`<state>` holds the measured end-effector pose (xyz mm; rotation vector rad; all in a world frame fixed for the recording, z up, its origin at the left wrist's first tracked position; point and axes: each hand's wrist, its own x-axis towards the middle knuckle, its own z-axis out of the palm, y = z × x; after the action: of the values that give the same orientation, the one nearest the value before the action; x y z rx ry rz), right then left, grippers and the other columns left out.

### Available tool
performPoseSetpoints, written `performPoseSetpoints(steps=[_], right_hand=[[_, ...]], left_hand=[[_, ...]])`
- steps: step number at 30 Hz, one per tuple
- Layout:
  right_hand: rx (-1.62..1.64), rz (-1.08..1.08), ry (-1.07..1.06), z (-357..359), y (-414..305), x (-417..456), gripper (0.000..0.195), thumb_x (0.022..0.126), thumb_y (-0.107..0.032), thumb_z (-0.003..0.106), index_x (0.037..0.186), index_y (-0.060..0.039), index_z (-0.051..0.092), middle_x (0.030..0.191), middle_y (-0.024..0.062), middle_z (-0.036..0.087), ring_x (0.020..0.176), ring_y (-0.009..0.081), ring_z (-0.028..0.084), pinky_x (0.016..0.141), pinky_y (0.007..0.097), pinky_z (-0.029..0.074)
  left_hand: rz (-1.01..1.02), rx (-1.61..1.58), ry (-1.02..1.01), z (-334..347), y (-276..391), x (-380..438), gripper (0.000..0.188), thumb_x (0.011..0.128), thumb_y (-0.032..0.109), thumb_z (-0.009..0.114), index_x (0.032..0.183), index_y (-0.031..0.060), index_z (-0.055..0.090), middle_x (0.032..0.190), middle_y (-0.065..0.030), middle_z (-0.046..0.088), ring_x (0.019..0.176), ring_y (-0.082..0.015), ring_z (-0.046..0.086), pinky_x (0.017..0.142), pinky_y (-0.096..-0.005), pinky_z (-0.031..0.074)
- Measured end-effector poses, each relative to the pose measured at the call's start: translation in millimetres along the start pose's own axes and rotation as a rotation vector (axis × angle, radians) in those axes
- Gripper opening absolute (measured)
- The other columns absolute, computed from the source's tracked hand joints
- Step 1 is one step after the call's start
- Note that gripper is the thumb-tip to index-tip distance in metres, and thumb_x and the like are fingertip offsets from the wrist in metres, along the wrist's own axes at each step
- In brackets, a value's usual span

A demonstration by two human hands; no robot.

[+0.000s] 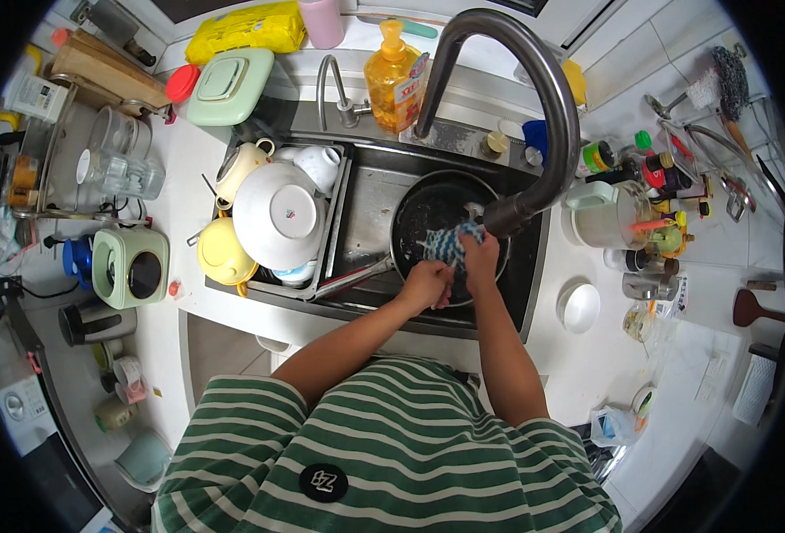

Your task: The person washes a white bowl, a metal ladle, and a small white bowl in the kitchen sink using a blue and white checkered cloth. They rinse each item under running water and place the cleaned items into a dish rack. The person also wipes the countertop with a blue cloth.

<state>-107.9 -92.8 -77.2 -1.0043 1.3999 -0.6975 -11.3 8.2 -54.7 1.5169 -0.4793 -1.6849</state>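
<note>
A black frying pan (pixel 425 200) lies in the dark sink, its metal handle (pixel 355 278) pointing to the lower left. My right hand (pixel 480 258) grips a blue and white knitted dishcloth (pixel 444 245) over the pan. Close beside it on the left, my left hand (pixel 427 285) has its fingers closed near the cloth's lower edge; whether they pinch the cloth or a small utensil is hidden. The spout of the dark faucet (pixel 512 214) hangs just above my right hand. Some metal shows at the spout's left, too small to name.
A rack (pixel 331 233) at the sink's left holds a large white bowl (pixel 279 213) and a yellow pot (pixel 226 252). Behind the sink stand an orange soap bottle (pixel 392 86) and a small tap (pixel 347 110). A white bowl (pixel 579 308) and a lidded pitcher (pixel 609 213) are on the right counter.
</note>
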Motion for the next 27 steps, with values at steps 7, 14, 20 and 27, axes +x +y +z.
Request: performPoseSetpoints(steps=[7, 14, 20, 27], right_hand=[[0.398, 0.171, 0.163, 22, -30, 4, 0.023, 0.079, -0.005, 0.062, 0.099, -0.0063, 0.053, 0.095, 0.0018, 0.052, 0.089, 0.0154, 0.048, 0.082, 0.033, 0.037], [0.263, 0.064, 0.106, 33, -40, -16, 0.016, 0.077, -0.004, 0.059, 0.086, -0.0058, 0.046, 0.082, -0.0013, 0.039, 0.075, 0.0121, 0.038, 0.07, 0.0307, 0.035], [0.168, 0.143, 0.099, 24, -17, -2, 0.025, 0.076, -0.008, 0.062, 0.097, -0.0015, 0.05, 0.089, 0.0034, 0.046, 0.082, 0.0143, 0.044, 0.075, 0.031, 0.039], [-0.052, -0.078, -0.099, 4, -24, -11, 0.023, 0.076, -0.007, 0.062, 0.097, -0.0014, 0.055, 0.087, 0.0033, 0.053, 0.077, 0.0118, 0.051, 0.069, 0.028, 0.043]], left_hand=[[0.234, 0.295, 0.096, 12, -12, -2, 0.028, 0.093, 0.015, 0.052, 0.072, -0.0026, 0.059, 0.057, -0.0113, 0.06, 0.049, -0.0181, 0.06, 0.047, -0.0331, 0.045], [0.434, 0.421, 0.208, 9, -22, -4, 0.027, 0.091, 0.015, 0.053, 0.071, -0.0022, 0.06, 0.056, -0.0129, 0.06, 0.048, -0.0219, 0.061, 0.048, -0.035, 0.046], [0.421, 0.426, 0.238, 11, -28, -2, 0.025, 0.09, 0.014, 0.054, 0.073, -0.0022, 0.061, 0.057, -0.014, 0.06, 0.049, -0.0237, 0.061, 0.048, -0.0365, 0.046], [0.528, 0.199, 0.258, -4, -30, 50, 0.006, 0.08, 0.004, 0.061, 0.079, -0.0019, 0.064, 0.066, -0.0065, 0.063, 0.057, -0.0171, 0.06, 0.052, -0.0313, 0.046]])
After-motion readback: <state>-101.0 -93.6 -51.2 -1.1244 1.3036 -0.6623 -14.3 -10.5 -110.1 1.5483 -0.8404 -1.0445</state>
